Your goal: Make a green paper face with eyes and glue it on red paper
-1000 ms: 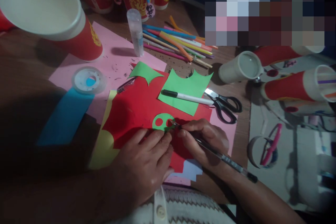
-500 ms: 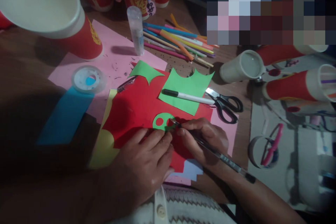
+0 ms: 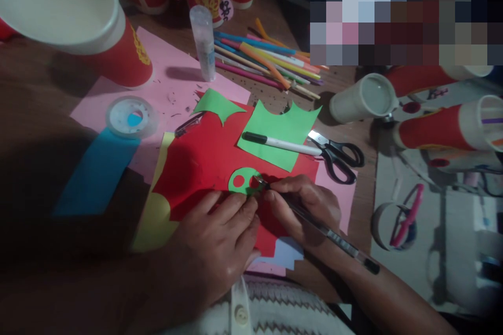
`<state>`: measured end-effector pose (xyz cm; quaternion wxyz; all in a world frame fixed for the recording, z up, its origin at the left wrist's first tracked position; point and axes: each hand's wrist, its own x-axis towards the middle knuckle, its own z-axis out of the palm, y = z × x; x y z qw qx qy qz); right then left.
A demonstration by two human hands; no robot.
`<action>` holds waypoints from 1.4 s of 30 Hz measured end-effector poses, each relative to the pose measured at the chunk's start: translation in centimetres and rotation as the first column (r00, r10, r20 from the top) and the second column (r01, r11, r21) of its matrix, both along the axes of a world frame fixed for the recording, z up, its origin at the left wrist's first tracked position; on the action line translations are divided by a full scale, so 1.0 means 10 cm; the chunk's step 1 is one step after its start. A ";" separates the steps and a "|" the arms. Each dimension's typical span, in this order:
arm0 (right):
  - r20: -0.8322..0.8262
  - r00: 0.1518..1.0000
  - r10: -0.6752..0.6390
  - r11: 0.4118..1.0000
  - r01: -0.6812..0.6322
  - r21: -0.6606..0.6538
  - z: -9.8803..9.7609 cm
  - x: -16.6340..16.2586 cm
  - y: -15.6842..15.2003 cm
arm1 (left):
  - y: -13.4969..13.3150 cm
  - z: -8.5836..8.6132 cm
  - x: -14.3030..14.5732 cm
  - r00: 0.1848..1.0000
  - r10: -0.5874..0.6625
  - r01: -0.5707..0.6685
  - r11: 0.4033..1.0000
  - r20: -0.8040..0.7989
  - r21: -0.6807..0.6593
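Note:
A small round green paper cutout [image 3: 237, 188] with two holes lies on the red paper [image 3: 204, 162], which shows through them. My left hand [image 3: 222, 233] lies flat across the red paper, fingers stretched out, its fingertips at the cutout's lower edge. In a pinch, my right hand [image 3: 308, 209] holds a slim pen-shaped craft knife [image 3: 330, 233]; its shiny tip touches the cutout at the right-hand hole. Beyond them lies a notched green sheet [image 3: 275, 120] with a white marker [image 3: 293, 145] across it. Black-handled scissors [image 3: 340, 159] sit beside the marker.
Left are a tape roll [image 3: 129, 118], a blue paper strip [image 3: 96, 178] and a large red-and-white cup [image 3: 121, 57]. A glue stick [image 3: 203, 44] stands near many coloured sticks [image 3: 267, 60]. Several cups [image 3: 432, 125] and a pink-handled tool [image 3: 408, 214] lie at right. Pink sheets [image 3: 153, 63] spread underneath.
Almost nothing differs. The knife's tip and my right hand have shifted very slightly at the right-hand hole; my left hand stays in place.

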<state>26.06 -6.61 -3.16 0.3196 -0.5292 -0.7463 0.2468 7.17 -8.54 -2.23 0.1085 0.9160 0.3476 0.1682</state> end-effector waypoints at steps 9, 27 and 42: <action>0.012 1.000 -0.027 0.999 0.027 -0.028 0.01 -0.02 0.01 | 0.01 0.02 0.01 1.000 0.024 -0.024 1.000 0.011 -0.013; -0.092 0.989 -0.117 0.990 0.110 -0.084 0.03 -0.01 0.00 | -0.01 0.02 0.00 1.000 0.017 -0.017 1.000 -0.004 -0.013; -0.151 0.964 0.221 0.975 -0.216 0.052 0.15 0.01 -0.08 | -0.01 0.02 0.00 1.000 0.005 -0.005 0.999 0.020 -0.035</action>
